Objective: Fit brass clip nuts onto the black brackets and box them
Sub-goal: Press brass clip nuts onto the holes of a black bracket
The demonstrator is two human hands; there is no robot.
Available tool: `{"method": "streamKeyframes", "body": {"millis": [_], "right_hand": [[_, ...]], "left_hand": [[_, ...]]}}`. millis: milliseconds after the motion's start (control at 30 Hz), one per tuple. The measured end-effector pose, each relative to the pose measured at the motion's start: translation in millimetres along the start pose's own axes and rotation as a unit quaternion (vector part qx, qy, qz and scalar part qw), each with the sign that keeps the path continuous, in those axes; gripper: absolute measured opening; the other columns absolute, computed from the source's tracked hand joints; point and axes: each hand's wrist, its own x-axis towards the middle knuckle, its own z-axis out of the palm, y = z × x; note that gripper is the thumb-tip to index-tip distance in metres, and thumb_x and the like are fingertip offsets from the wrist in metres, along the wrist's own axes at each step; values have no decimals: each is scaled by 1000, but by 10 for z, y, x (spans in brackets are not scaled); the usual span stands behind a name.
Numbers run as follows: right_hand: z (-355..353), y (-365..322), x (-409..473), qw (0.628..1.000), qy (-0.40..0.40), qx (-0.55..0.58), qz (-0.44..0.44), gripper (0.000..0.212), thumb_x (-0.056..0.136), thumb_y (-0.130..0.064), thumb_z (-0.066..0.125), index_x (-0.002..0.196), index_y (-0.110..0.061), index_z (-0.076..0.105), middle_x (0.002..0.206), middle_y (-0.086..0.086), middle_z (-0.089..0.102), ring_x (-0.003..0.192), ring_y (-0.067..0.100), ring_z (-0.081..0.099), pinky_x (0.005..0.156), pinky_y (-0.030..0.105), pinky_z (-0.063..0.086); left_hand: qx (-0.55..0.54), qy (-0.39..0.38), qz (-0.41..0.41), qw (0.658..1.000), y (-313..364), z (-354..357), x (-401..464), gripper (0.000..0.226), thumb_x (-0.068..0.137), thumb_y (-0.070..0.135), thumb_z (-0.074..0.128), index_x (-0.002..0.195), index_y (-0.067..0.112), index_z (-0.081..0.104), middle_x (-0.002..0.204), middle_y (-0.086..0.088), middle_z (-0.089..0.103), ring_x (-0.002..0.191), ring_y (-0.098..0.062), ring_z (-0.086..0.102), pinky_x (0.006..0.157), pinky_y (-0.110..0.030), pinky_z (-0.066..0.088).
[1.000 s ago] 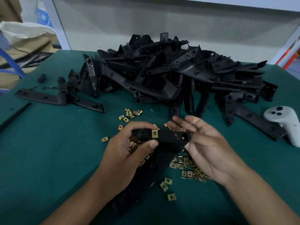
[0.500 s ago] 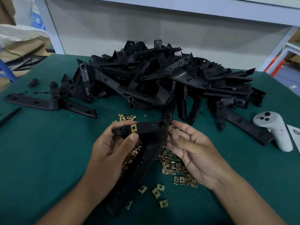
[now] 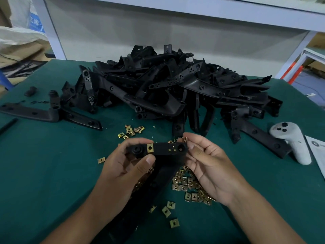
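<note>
Head view, your left hand [image 3: 123, 166] grips a black bracket [image 3: 163, 152] with one brass clip nut [image 3: 150, 148] fitted beside your thumb, your right hand [image 3: 207, 166] pinches another nut [image 3: 184, 139] at the bracket's far end, loose nuts [image 3: 190, 184] below.

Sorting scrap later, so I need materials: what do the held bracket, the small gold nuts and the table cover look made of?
Held bracket: likely moulded plastic, matte black, rounded bosses. Clip nuts: thin folded sheet metal, shiny brass-yellow finish. Table cover: dark green, dull, probably felt or a rubber mat; unclear which.
</note>
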Motion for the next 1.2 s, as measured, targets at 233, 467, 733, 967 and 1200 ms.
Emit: {"method": "streamKeyframes", "body": {"millis": [233,467,733,967,1200], "right_hand": [[8,-21,-23,998,-7,-62,-7,29,84,-20,69,112,-22,78,92,-7,73,90,7,68,90,32,52],[57,-65,-67,998,-22,-60,-13,17,78,-12,73,95,-17,77,96,4,75,82,7,67,69,23,51],[85,-67,-108,989,-62,-133,-34,14,76,-26,82,89,-28,79,88,-1,76,73,6,66,57,16,47],[60,-26,-90,985,-73,-153,-27,10,76,-28,81,85,-25,77,80,-4,73,71,8,62,59,20,47],[43,17,-81,981,-65,-180,-34,5,81,-21,75,81,-25,75,77,-5,70,76,13,61,70,32,45]], "left_hand": [[16,-14,8,1000,-9,24,5,37,67,42,92,94,28,71,93,-2,74,81,-16,72,72,-20,57],[112,-47,29,992,-31,12,-32,40,67,55,87,98,36,72,99,3,75,88,-15,74,75,-21,59],[182,-39,52,981,-81,2,-40,32,71,53,83,98,42,71,97,9,75,85,-11,74,75,-23,61],[201,-29,67,977,-67,14,-53,29,72,47,82,98,43,70,98,16,75,86,-6,74,74,-19,59],[223,-40,65,972,-89,-16,-44,28,74,50,78,100,43,70,96,11,74,88,-12,73,79,-41,61]]}}
